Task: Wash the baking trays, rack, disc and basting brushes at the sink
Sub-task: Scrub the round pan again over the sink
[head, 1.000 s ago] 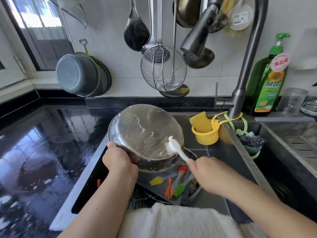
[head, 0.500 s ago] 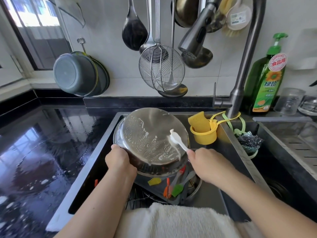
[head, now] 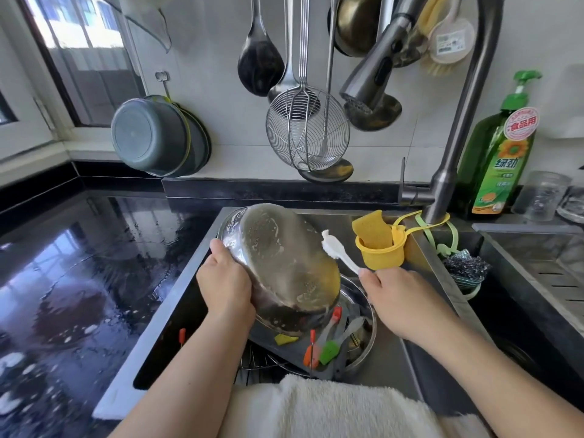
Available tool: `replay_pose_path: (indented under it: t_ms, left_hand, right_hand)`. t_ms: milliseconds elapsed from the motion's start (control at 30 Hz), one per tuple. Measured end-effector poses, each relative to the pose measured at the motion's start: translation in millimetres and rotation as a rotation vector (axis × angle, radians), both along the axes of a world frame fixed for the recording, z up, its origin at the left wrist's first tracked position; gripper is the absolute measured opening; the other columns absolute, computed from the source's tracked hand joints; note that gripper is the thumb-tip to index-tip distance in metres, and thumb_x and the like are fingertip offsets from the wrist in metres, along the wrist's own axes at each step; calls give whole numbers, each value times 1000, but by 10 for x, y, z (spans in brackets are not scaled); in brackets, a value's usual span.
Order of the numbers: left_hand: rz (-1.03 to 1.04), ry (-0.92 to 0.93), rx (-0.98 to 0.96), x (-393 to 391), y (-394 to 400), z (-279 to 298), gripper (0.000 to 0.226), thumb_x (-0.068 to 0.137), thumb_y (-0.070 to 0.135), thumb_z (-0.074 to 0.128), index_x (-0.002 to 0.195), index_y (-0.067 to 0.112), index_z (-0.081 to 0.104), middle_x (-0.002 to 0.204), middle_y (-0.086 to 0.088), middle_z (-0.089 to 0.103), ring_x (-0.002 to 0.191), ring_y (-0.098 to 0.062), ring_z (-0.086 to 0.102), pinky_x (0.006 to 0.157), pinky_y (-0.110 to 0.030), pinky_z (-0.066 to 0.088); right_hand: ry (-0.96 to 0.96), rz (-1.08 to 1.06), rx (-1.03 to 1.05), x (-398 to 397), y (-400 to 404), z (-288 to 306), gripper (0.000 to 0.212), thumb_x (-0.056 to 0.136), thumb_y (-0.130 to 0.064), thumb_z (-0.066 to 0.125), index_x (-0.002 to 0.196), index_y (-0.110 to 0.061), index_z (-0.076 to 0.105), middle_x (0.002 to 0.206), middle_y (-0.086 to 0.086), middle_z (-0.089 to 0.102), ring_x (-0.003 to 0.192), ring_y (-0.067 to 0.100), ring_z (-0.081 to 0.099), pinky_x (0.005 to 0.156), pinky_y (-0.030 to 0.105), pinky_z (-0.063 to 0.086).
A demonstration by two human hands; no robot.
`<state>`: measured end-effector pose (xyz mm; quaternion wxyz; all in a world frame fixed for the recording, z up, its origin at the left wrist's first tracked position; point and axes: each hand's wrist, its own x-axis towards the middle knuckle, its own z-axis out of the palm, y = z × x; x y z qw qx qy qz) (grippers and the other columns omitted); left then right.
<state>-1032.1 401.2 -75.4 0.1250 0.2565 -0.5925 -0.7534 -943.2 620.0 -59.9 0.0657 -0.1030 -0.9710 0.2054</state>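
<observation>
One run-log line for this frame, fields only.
step: scrubbing | left hand: holds round metal tray tilted over sink | right hand: grips white brush at tray edge

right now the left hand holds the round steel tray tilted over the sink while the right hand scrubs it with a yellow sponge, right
Not quite. The head view shows the right hand scrubbing with a white brush; the yellow sponge sits in its holder. The left hand does hold the round steel tray tilted over the sink.
</observation>
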Motion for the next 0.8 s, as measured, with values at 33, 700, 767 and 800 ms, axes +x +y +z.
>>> replay_pose_path:
  t_ms: [33,700,767,800]
  left_hand:
    - [5,-4,18,7,-3,-5,48,105,53,40,85,12,55,78,-11,48,74,-24,50,67,-39,43]
    - [-296,-189,433,-280,100,-213,49,90,37,77,128,7,64,114,-20,75,98,-43,75,91,-63,57]
    - [-333,-222,412,-317,79,-255,46,86,23,82,123,2,65,106,-22,77,91,-44,76,87,-64,59]
    - [-349,-237,417,-323,74,-263,46,85,23,83,123,3,66,105,-21,77,90,-44,76,85,-66,59]
  right_hand:
    - [25,-5,-9,7,0,20,59,108,-48,29,65,-14,52,61,4,52,61,21,52,52,34,34]
    - [-17,23,-118,52,-72,-26,51,107,-52,29,78,-20,55,74,-1,59,67,15,55,53,31,35]
    - [-28,20,-132,33,-72,-32,41,106,-53,32,91,-24,57,77,-3,60,69,16,56,54,32,37]
    - [-25,10,-127,14,-49,-31,33,106,-52,33,107,-30,58,80,-4,61,71,17,58,56,34,39]
